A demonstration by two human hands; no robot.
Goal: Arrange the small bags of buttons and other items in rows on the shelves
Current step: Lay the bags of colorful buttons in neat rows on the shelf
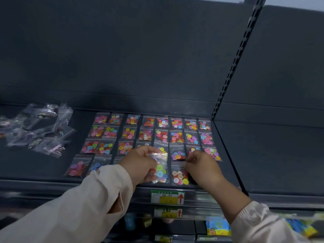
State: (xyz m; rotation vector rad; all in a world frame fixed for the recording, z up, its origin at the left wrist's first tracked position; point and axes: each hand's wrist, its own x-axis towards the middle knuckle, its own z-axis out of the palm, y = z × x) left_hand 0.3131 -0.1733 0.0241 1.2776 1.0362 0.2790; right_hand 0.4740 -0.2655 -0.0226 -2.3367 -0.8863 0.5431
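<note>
While button bags [161,134] lie in rows on shelf [43,169], left hand [138,163] grips raised bag [160,171], fingers curled. Right hand [201,165] pinches top edge of front-row bag [180,176]. Loose bag pile [40,127] far left.

- Shelf [263,155]: dark grey and matte, spanning the full width, with a faintly glossy front lip.
- Back panel [122,50]: plain dark grey, rising behind the shelf.
- Upright [235,58]: slotted dark post separating two bays.
- Wall [298,1]: pale strip above the unit, top right.
- Labels [167,197]: two green-and-yellow tags with red arrows, on the shelf edges below.
- Packets [218,226]: blue and yellow, blurred, on a lower level.
- Light: dim and even.
</note>
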